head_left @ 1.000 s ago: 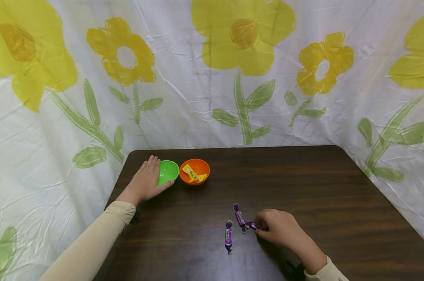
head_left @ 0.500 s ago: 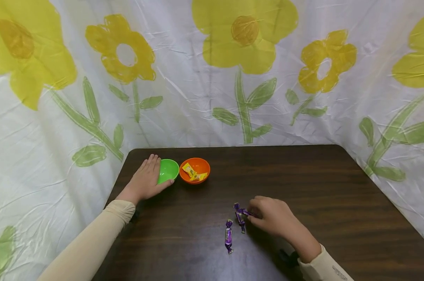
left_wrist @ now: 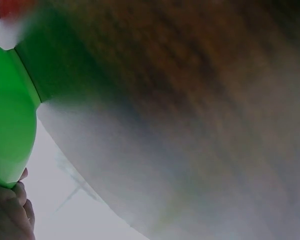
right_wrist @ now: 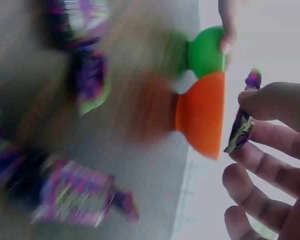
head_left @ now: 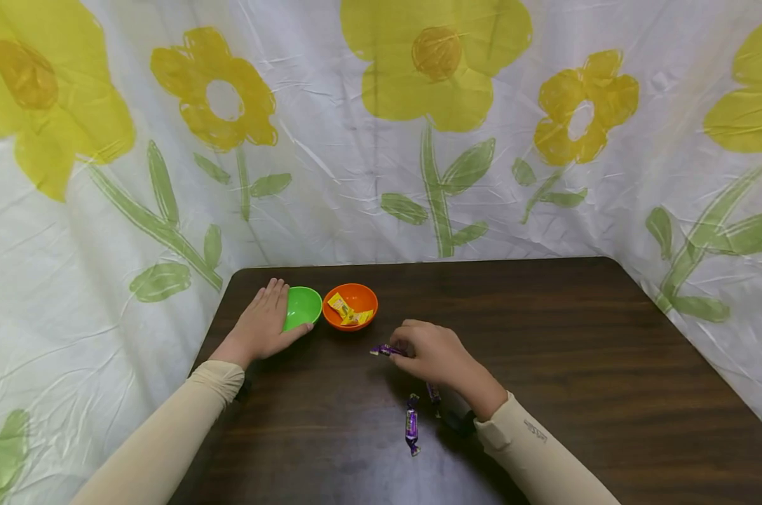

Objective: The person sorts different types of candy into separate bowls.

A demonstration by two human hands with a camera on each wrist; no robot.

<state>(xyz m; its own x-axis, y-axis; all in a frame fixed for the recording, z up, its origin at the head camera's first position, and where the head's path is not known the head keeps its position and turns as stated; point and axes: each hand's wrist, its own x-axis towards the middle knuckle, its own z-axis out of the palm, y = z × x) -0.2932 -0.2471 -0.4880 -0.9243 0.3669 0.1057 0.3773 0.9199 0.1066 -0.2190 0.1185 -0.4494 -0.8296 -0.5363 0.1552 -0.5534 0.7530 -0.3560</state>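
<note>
My right hand point(head_left: 434, 354) pinches a purple twist-wrapped candy point(head_left: 385, 349) between thumb and fingers, above the table and right of the orange bowl. The right wrist view shows this candy point(right_wrist: 242, 122) tilted beneath the thumb. My left hand point(head_left: 261, 322) rests against the left side of the green bowl point(head_left: 305, 307), its fingers straight and the thumb along the near rim. Next to it, the orange bowl point(head_left: 350, 289) holds yellow-wrapped candies point(head_left: 339, 306). One purple candy point(head_left: 412, 426) lies in front on the table; another purple candy point(head_left: 434, 394) is partly hidden by my right wrist.
The dark wooden table point(head_left: 545, 315) has rounded far corners. A white curtain point(head_left: 330, 175) with yellow flowers hangs behind it and along both sides. Both bowls stand near the far left corner, side by side.
My right hand has taken up a purple candy beside the others and carried it left and away from me, toward the orange bowl. The left hand stays put at the green bowl.
</note>
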